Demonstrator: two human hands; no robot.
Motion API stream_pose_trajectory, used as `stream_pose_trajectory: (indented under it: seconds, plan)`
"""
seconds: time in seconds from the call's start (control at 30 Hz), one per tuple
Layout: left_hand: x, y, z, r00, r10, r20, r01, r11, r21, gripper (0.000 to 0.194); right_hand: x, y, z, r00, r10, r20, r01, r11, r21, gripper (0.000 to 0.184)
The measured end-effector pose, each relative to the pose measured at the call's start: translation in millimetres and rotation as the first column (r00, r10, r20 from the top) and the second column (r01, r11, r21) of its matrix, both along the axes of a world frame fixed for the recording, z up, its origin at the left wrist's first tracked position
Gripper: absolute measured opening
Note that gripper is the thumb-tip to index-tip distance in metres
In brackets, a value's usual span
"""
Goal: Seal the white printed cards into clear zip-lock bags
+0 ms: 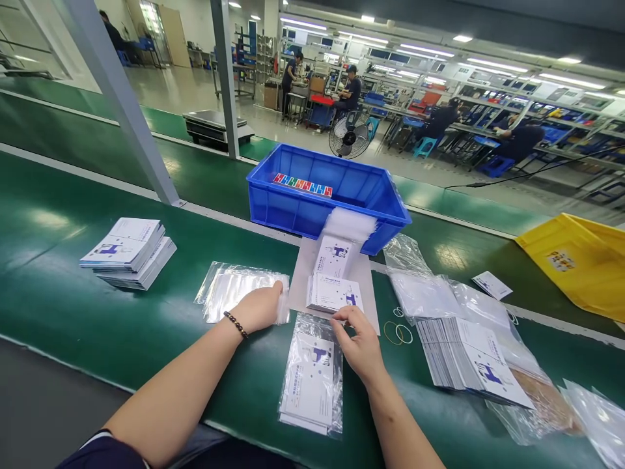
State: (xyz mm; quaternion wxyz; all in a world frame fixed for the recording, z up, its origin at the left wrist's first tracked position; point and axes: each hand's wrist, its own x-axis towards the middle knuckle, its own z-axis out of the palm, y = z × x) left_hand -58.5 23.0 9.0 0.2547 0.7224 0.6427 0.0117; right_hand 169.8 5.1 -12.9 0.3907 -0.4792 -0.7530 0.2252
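Observation:
My left hand (261, 307), with a bead bracelet at its wrist, lies over the right edge of a pile of clear plastic bags (219, 290). Its fingers curl round that edge and are partly hidden. My right hand (360, 344) has curled fingers, thumb and fingertips close together at the upper right corner of a clear bag with printed booklets (310, 384) inside. Whatever those fingertips hold is too small to make out. Just beyond them, a stack of booklets (336, 290) rests on a cardboard sheet (368, 286), with white foam sheeting (350, 225) behind.
A blue bin (288, 212) stands behind the cardboard. Booklet stacks sit at left (129, 244) and right (469, 355). Rubber bands (398, 333), more plastic bags (424, 293) and a yellow bin (576, 260) are at right. A metal post (124, 104) rises at left; people work beyond.

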Motion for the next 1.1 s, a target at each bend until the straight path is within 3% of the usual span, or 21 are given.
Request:
stream_pose_trajectory:
  seconds: [0.1, 0.2, 0.3, 0.4, 0.5, 0.63, 0.8, 0.87, 1.1]
  plan:
    - [10.5, -3.3, 1.1, 0.977, -0.005, 0.213, -0.008, 0.998, 0.062, 0.029, -5.4, -3.0, 3.4, 0.999, 0.019, -0.039, -0.019, 1.000, 0.001, 0.012]
    - [27.0, -12.0, 0.5, 0.855, -0.013, 0.518, -0.051, 0.993, 0.109, 0.020, -12.2, -8.6, 1.8, 0.993, 0.087, -0.085, -0.092, 0.994, -0.056, 0.017]
    - [44.1, -22.9, -3.0, 0.813, -0.057, 0.580, -0.005, 0.994, 0.106, 0.020, -17.8, -14.6, -5.8, 0.993, 0.119, 0.005, -0.119, 0.990, -0.076, 0.039]
    - [54.7, -28.4, -6.8, 0.745, -0.072, 0.663, 0.038, 0.997, 0.065, 0.014, -19.5, -17.0, -13.6, 0.980, 0.059, 0.189, -0.076, 0.993, 0.088, 0.041]
    - [58.8, -27.2, -10.1, 0.616, 0.085, 0.783, -0.031, 0.996, -0.083, 0.026, -19.0, -16.2, -15.2, 0.957, 0.066, 0.283, -0.129, 0.969, 0.211, 0.042]
    - [60.8, -23.7, -12.3, 0.516, 0.271, 0.812, -0.085, 0.960, -0.267, 0.037, -21.4, -17.1, -7.0, 0.953, 0.089, 0.289, -0.156, 0.964, 0.215, 0.039]
    - [60.7, -26.9, -9.2, 0.612, 0.121, 0.782, -0.109, 0.992, -0.068, 0.036, -25.1, -20.8, 5.7, 0.987, 0.084, 0.137, -0.100, 0.989, 0.113, 0.014]
    - [59.9, -28.1, -9.4, 0.656, 0.095, 0.749, -0.096, 0.994, -0.043, 0.039, -25.3, -20.8, 5.9, 0.992, 0.049, 0.115, -0.061, 0.993, 0.099, 0.012]
    - [61.3, -29.5, -15.0, 0.760, -0.047, 0.648, 0.033, 0.999, 0.033, 0.036, -28.1, -15.8, -8.1, 0.944, -0.115, 0.310, 0.070, 0.986, 0.152, 0.014]
